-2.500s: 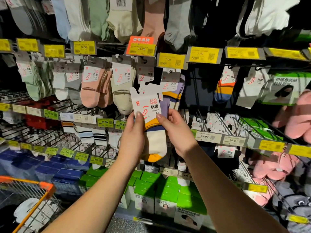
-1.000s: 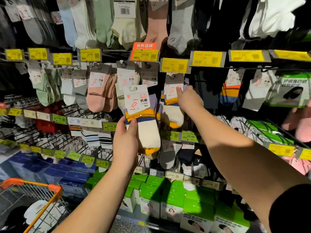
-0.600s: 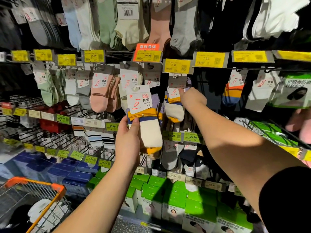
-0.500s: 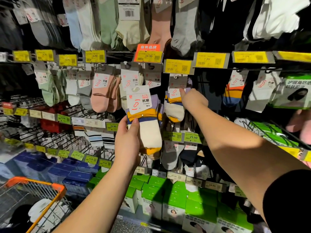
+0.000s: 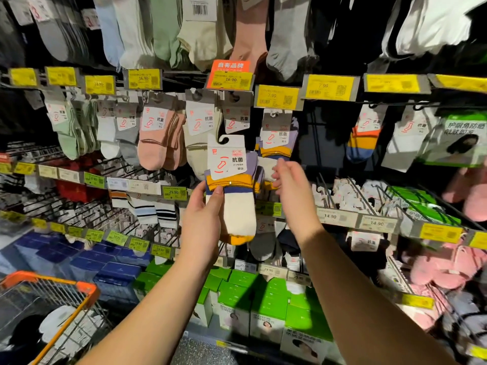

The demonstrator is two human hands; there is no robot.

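My left hand [image 5: 204,214] grips a pack of cream socks [image 5: 238,206] with purple, yellow and blue bands and a white card header, held upright in front of the rack. My right hand [image 5: 292,191] hovers just right of that pack with relaxed fingers and holds nothing. Behind it a matching pack of socks [image 5: 276,143] hangs on its hook under a yellow 7.99 price tag [image 5: 276,97].
Rows of hanging socks fill the rack, with pink socks [image 5: 158,143] to the left. Green boxes [image 5: 266,304] and blue boxes [image 5: 110,275] stand on the bottom shelf. An orange-rimmed shopping cart [image 5: 50,306] sits at the lower left.
My right hand has come down off the hanging pack on the hook and moved back beside the pack in my left hand. My left hand still holds its pack.
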